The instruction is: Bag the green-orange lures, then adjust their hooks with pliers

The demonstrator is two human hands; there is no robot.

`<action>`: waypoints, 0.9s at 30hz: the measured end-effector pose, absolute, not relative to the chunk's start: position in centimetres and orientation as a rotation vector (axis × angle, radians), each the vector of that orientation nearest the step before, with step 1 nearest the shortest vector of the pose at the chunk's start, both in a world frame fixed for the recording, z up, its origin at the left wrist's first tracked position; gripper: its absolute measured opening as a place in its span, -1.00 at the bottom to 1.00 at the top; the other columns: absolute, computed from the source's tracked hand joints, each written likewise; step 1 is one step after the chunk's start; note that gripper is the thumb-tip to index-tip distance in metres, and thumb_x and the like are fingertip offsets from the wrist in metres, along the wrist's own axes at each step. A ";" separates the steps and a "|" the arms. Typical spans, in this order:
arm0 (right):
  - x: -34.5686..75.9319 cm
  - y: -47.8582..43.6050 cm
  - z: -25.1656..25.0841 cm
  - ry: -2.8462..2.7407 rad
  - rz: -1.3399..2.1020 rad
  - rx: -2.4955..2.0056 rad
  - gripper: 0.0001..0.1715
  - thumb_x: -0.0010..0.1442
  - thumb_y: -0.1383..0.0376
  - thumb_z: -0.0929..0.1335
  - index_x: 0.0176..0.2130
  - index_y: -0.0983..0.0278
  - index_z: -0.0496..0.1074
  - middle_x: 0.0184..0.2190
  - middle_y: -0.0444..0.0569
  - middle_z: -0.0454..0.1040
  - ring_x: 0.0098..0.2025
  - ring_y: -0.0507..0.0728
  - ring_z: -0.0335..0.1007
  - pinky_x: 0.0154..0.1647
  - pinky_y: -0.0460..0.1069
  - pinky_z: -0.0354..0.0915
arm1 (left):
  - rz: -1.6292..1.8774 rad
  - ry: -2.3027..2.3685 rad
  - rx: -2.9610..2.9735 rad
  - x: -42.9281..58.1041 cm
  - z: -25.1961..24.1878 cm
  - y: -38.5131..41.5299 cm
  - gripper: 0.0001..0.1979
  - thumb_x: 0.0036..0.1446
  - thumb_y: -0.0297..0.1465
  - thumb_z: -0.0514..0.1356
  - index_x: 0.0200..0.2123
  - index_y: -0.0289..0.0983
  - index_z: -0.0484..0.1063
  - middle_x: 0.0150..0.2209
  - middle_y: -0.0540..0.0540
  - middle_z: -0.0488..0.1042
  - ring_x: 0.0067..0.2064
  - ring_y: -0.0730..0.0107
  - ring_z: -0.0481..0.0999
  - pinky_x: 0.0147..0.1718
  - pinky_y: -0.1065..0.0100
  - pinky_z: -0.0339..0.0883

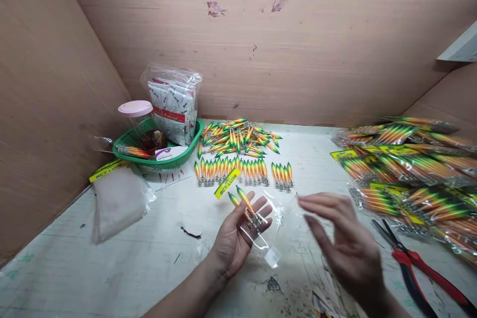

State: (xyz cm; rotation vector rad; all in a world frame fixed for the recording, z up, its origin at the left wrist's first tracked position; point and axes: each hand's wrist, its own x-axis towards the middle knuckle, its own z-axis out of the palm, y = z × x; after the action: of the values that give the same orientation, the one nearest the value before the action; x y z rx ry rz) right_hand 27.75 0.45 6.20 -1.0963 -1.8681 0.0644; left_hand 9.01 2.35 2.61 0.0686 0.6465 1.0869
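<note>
My left hand is palm up over the table, its fingers curled round a clear plastic bag with a yellow header card and a few green-orange fishing lures inside. My right hand hovers just to the right, blurred, with its fingers stretched out towards the bag's edge and nothing in it. Behind my hands, loose lures lie in a heap, and a neat row of lures lies in front of it.
A green basket at the left holds a pink-lidded jar and a bag of packets. Empty clear bags lie left. Packed lure bags pile up at right, with red-handled pliers beside them. Wooden walls close in.
</note>
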 end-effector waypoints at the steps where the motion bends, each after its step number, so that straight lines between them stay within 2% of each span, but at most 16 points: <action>1: 29.1 1.1 6.2 -1.827 0.024 -1.161 -0.75 0.23 0.39 0.32 -0.09 0.15 0.43 -0.20 0.01 0.50 -0.10 0.22 0.37 -0.07 0.15 0.25 | 1.085 0.636 0.076 8.9 2.8 2.3 -0.55 0.30 -0.41 0.06 0.23 -0.36 0.18 0.00 -0.29 0.53 -0.11 0.19 0.60 -0.18 0.26 0.50; 4: 32.7 3.9 4.7 -1.928 -0.058 -1.366 -0.86 0.24 0.28 0.32 -0.17 0.20 0.44 -0.28 0.02 0.47 -0.20 0.21 0.40 -0.18 0.11 0.31 | 1.068 0.593 0.080 8.6 3.1 2.3 -0.55 0.30 -0.36 0.05 0.22 -0.35 0.20 0.02 -0.29 0.52 -0.11 0.17 0.60 -0.21 0.27 0.51; 6: 34.1 6.0 3.0 -2.033 0.005 -1.415 -0.86 0.22 0.25 0.31 -0.22 0.21 0.45 -0.33 0.00 0.46 -0.32 0.16 0.41 -0.31 0.06 0.35 | 1.055 0.599 0.064 8.6 3.1 2.4 -0.57 0.29 -0.32 0.06 0.17 -0.39 0.27 0.01 -0.29 0.52 -0.13 0.17 0.61 -0.22 0.28 0.51; 8: 34.6 7.8 1.1 -2.098 0.061 -1.428 -0.84 0.20 0.26 0.30 -0.22 0.21 0.45 -0.34 -0.02 0.47 -0.38 0.13 0.42 -0.37 0.03 0.37 | 1.048 0.632 0.056 8.6 2.9 2.5 -0.60 0.28 -0.33 0.09 0.12 -0.40 0.32 0.00 -0.28 0.53 -0.16 0.19 0.62 -0.22 0.28 0.51; 12: 34.0 10.1 -1.5 -2.140 0.088 -1.459 -0.81 0.22 0.30 0.27 -0.18 0.25 0.44 -0.29 0.01 0.45 -0.28 0.14 0.42 -0.28 0.05 0.38 | 1.054 0.692 0.068 8.7 2.6 2.7 -0.64 0.26 -0.35 0.11 0.05 -0.44 0.38 -0.02 -0.31 0.53 -0.17 0.19 0.62 -0.20 0.26 0.50; 16: 33.7 11.4 -2.2 -2.126 0.081 -1.491 -0.81 0.27 0.20 0.29 -0.26 0.29 0.39 -0.31 -0.07 0.42 -0.26 0.08 0.38 -0.25 0.03 0.33 | 1.061 0.728 0.089 8.6 2.4 2.9 -0.66 0.25 -0.35 0.12 0.00 -0.45 0.42 -0.03 -0.33 0.54 -0.17 0.17 0.62 -0.15 0.22 0.48; 21: 34.0 9.9 0.1 -2.074 0.104 -1.477 -0.83 0.21 0.21 0.27 -0.39 0.22 0.31 -0.45 -0.05 0.38 -0.39 0.13 0.34 -0.37 0.04 0.31 | 1.087 0.737 0.096 8.6 2.2 3.0 -0.70 0.25 -0.36 0.12 -0.04 -0.44 0.44 -0.04 -0.32 0.55 -0.17 0.16 0.62 -0.13 0.19 0.48; 25: 33.8 4.0 5.0 -2.129 0.239 -1.361 -0.91 0.20 0.23 0.31 -0.24 0.18 0.32 -0.39 -0.07 0.40 -0.35 0.13 0.37 -0.36 0.00 0.34 | 1.097 0.748 0.062 8.7 2.1 3.1 -0.70 0.23 -0.36 0.14 -0.07 -0.45 0.44 -0.05 -0.33 0.55 -0.16 0.13 0.61 -0.07 0.13 0.46; 27: 33.6 1.0 7.3 -2.259 0.589 -1.135 -0.82 0.20 0.30 0.34 -0.14 0.16 0.31 -0.33 -0.05 0.43 -0.28 0.14 0.40 -0.29 -0.01 0.37 | 1.097 0.750 0.042 8.6 2.0 3.2 -0.71 0.21 -0.37 0.15 -0.07 -0.44 0.44 -0.05 -0.32 0.55 -0.13 0.10 0.61 -0.03 0.11 0.44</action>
State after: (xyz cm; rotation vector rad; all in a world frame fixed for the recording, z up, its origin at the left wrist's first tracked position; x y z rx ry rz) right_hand 33.59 0.96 7.26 -1.1348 -2.2593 0.5889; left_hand 8.65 3.16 2.03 0.0424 0.7502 1.0972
